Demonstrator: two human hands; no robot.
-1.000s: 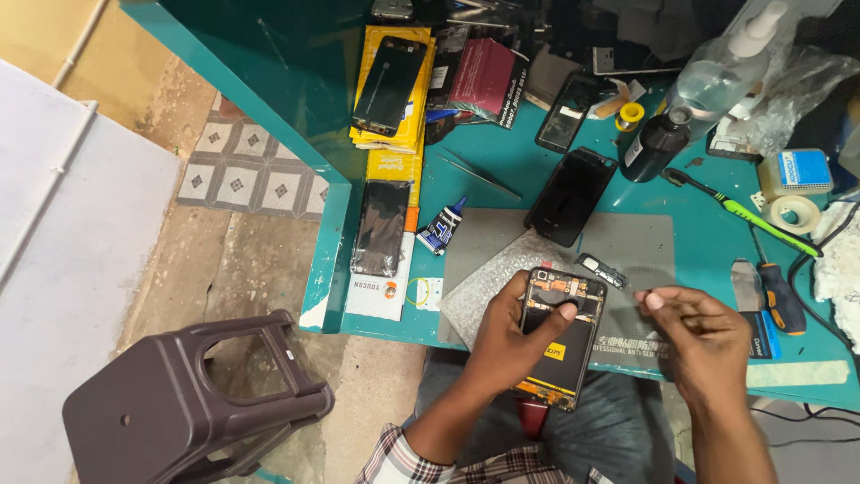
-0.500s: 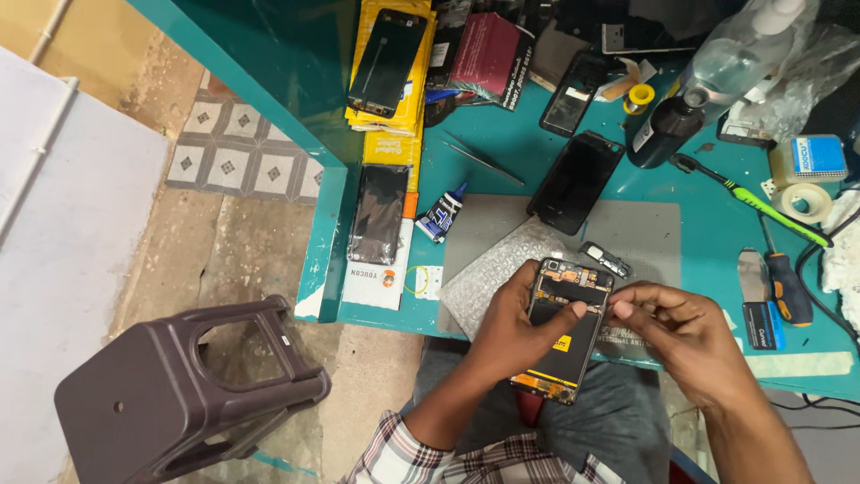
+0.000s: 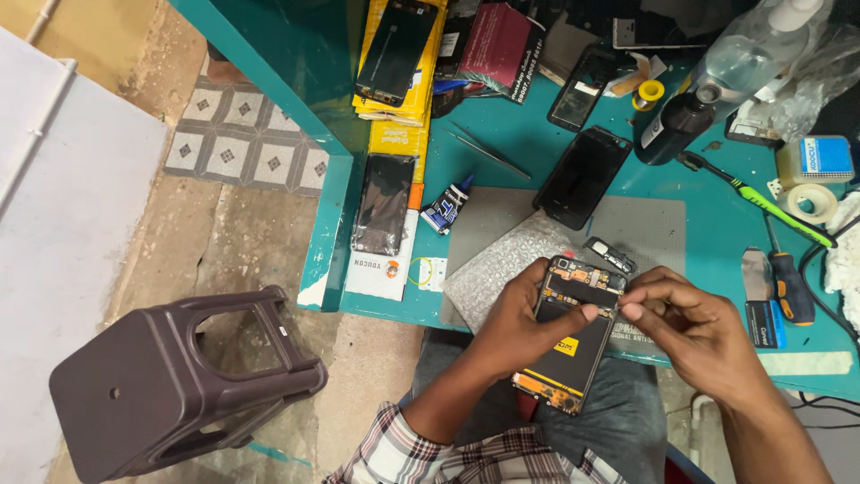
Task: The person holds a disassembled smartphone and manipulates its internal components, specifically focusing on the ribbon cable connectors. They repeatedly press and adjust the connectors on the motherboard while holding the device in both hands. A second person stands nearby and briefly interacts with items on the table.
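My left hand [image 3: 520, 318] grips an opened phone [image 3: 573, 345] with its back cover off, showing the black battery and circuit board. The thumb rests across the board near its top. My right hand [image 3: 690, 327] is pinched at the phone's upper right corner, fingertips together on something too small to make out. The phone is held over the front edge of the teal workbench [image 3: 717, 224], above a grey mat [image 3: 645, 224] and a sheet of bubble wrap [image 3: 502, 269]. A small metal part [image 3: 611, 254] lies on the mat just beyond the phone.
A black phone back cover [image 3: 582, 175], a glue tube [image 3: 446, 204], tweezers [image 3: 488, 151], a green toothbrush [image 3: 761, 197], a screwdriver [image 3: 788, 282], tape rolls [image 3: 811, 202], a dark bottle [image 3: 676, 125] and several phone screens [image 3: 385, 202] lie on the bench. A brown plastic stool [image 3: 179, 376] stands on the floor at left.
Both hands with the phone have stayed together at the bench's front edge. My right fingers moved from beside the phone onto its upper right corner. The camera shifted slightly.
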